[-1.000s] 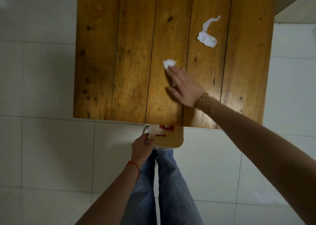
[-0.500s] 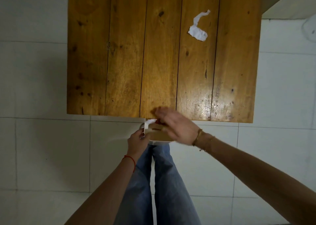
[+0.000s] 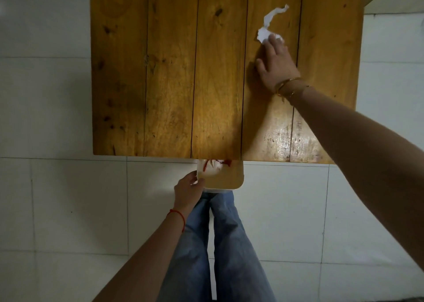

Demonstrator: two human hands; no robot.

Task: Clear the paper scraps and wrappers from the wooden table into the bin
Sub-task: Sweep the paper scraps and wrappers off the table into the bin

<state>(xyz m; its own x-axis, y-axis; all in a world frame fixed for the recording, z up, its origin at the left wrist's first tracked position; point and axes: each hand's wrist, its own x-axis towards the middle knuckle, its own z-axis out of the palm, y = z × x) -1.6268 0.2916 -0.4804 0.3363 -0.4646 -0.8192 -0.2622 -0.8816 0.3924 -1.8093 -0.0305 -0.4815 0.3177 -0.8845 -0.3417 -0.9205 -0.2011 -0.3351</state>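
A long crumpled white paper scrap (image 3: 270,24) lies on the far right part of the wooden table (image 3: 172,72). My right hand (image 3: 275,63) lies flat on the table with its fingers spread, and the fingertips touch the near end of that scrap. My left hand (image 3: 187,190) grips the left rim of a small pale bin (image 3: 226,180), held just under the table's near edge. White and red scraps (image 3: 214,165) sit inside the bin, partly hidden by the table edge.
White floor tiles (image 3: 57,210) surround the table. My legs in blue jeans (image 3: 220,244) stand below the bin. A pale ledge or wall edge (image 3: 390,5) shows at the top right corner.
My right hand swept the small white scrap off the table's near edge into the bin, then reached out to the far right scrap. My left hand kept holding the bin.
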